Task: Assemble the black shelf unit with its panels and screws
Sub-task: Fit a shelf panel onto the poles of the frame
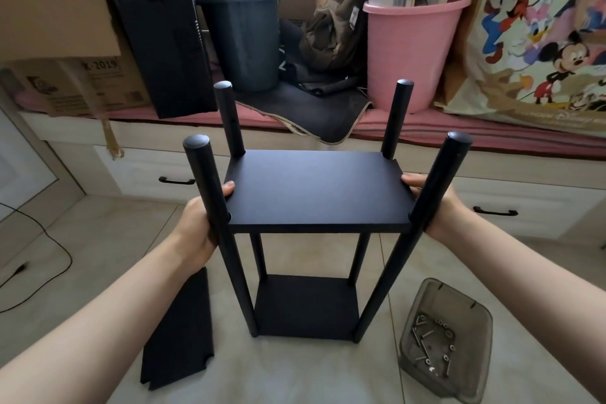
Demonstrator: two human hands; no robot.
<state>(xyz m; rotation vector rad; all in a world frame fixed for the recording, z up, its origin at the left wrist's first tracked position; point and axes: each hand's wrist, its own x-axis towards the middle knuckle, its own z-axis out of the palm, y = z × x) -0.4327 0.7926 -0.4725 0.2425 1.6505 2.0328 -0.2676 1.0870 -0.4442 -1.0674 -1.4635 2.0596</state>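
The black shelf unit stands upright on the tiled floor, with a bottom panel [306,305] and several round black poles rising from its corners. A second black panel [318,188] sits level between the poles, partway up. My left hand [205,216] grips the panel's left edge, thumb on top, behind the near left pole [210,187]. My right hand [433,203] grips the right edge the same way, partly hidden by the near right pole [436,187]. A loose black panel [180,331] lies on the floor at the left. Screws lie in a smoky plastic tray [455,305] at the right.
Behind the shelf runs a low drawer platform [147,170] with a pink mat. On it stand cardboard boxes [59,20], a tall black box [157,26], a dark bin [244,39] and a pink bucket [410,49]. A black cable [59,246] lies at the left.
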